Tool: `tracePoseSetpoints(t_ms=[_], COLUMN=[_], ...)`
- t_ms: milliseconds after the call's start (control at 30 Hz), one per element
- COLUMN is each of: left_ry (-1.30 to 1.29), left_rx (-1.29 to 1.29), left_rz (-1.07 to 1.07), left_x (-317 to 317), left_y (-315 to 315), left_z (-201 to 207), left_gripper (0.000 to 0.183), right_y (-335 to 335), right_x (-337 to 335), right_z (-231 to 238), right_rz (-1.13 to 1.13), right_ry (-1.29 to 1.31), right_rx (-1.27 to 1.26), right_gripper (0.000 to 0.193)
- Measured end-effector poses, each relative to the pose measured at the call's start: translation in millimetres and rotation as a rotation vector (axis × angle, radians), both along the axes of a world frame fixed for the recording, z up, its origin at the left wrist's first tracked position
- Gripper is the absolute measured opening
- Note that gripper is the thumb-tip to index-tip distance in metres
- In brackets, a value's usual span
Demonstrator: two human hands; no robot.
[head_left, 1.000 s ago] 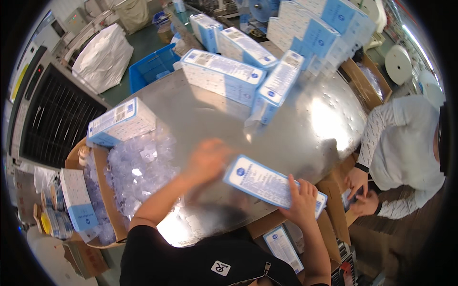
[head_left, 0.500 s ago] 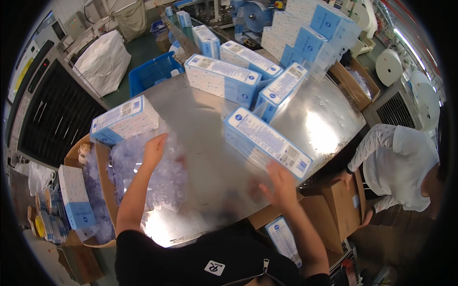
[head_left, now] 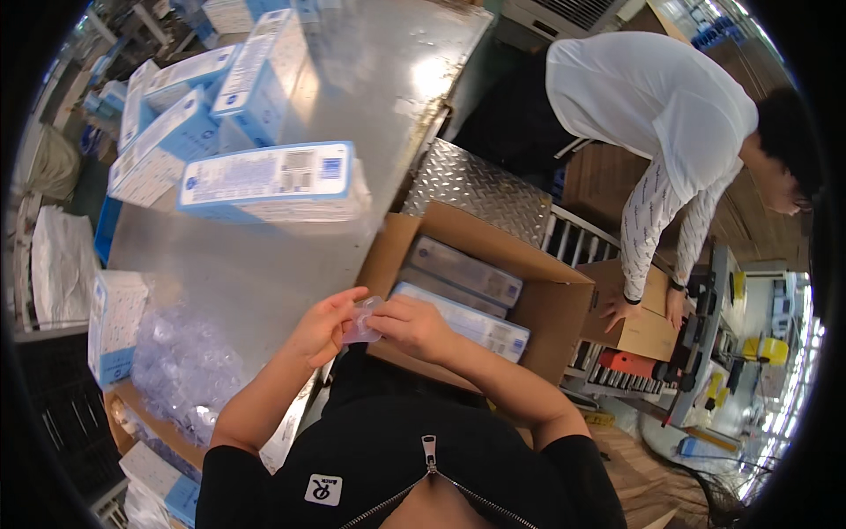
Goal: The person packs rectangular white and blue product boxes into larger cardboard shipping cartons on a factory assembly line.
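Observation:
My left hand (head_left: 322,328) and my right hand (head_left: 411,327) meet in front of my body, beside the table's near edge. Between them is a small translucent plastic piece (head_left: 361,323); its exact kind is unclear. The fingers of my right hand pinch one side of it. My left hand holds the other side, with its forefinger stretched out. Just beyond my right hand stands an open cardboard box (head_left: 553,304) with several blue-and-white cartons (head_left: 480,319) lying inside. A pile of similar clear plastic pieces (head_left: 187,366) lies at the left of the table.
Several blue-and-white cartons stand on the metal table (head_left: 388,88), the nearest carton (head_left: 269,181) lying across it. Another carton (head_left: 118,328) is beside the plastic pile. To the right, a co-worker (head_left: 656,115) in white bends over a cardboard box (head_left: 639,322) on a roller conveyor (head_left: 582,238).
The view has swung to the right, toward the open box. My hands, apart over the table before, have come together and now hold a clear plastic piece.

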State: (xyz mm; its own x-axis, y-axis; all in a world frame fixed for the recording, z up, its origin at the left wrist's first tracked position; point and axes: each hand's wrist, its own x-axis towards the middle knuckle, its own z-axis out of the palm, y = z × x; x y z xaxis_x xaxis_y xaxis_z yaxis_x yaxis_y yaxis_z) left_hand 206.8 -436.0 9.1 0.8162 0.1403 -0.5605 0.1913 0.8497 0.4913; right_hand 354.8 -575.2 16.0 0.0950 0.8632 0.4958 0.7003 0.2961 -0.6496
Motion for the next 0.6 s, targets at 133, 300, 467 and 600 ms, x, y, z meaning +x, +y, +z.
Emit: tracePoseSetpoints(t_ms=[133, 300, 467, 600], left_ry=[-0.107, 0.103, -0.021, -0.005], left_rx=[-0.104, 0.319, -0.004, 0.206], left_rz=[0.029, -0.064, -0.371, -0.45], left_x=[31, 52, 39, 46], left_y=[-8, -12, -1, -31], left_z=[14, -1, -25, -13], left_gripper=[0.041, 0.022, 0.027, 0.039], right_y=[-24, -22, -42, -78], right_x=[18, 40, 45, 66], right_z=[-2, -4, 11, -9], right_rz=[-0.099, -0.096, 0.027, -0.29], right_ry=[-0.161, -0.226, -0.38, -0.034], right_rx=[0.027, 0.096, 0.081, -0.132], right_gripper=[0.029, 0.029, 0.032, 0.017])
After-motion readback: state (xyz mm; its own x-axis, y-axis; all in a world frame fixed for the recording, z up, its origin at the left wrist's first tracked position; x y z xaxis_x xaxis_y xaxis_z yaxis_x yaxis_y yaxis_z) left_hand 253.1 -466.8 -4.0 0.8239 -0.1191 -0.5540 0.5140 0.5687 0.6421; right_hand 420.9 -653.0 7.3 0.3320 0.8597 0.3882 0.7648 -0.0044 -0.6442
